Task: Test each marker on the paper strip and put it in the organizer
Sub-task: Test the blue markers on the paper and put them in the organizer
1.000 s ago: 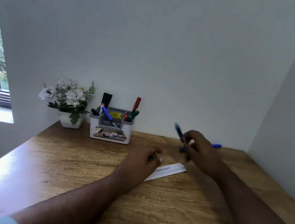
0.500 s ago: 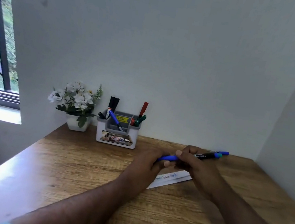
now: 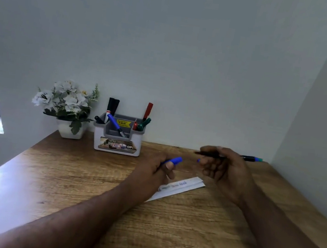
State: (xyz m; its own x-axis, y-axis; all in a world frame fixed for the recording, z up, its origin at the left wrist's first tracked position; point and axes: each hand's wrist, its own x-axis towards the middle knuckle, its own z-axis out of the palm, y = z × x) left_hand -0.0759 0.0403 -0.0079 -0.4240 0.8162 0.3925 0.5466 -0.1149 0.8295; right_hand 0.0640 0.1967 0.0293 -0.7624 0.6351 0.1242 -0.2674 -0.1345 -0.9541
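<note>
Blue marker (image 3: 209,155) is uncapped and held in the right hand (image 3: 225,170), fingers curled round the dark barrel, blue tip showing at the finger ends above the desk. Its blue cap (image 3: 173,160) sits apart from it, pinched in the left hand (image 3: 156,170) between thumb and curled fingers. I read the paper strip (image 3: 179,187) as lying flat on the wooden desk (image 3: 164,229) just under and between both hands, its left end hidden by the left wrist; faint coloured test scribbles are visible on it, wording not legible. One more marker (image 3: 252,158) with a green-blue end lies on the desk behind the right hand, near the wall. The organizer (image 3: 117,138), white and grey, stands at the back of the desk holding black, blue, red and green markers. A white pot of white flowers (image 3: 67,108) stands just left of it.
</note>
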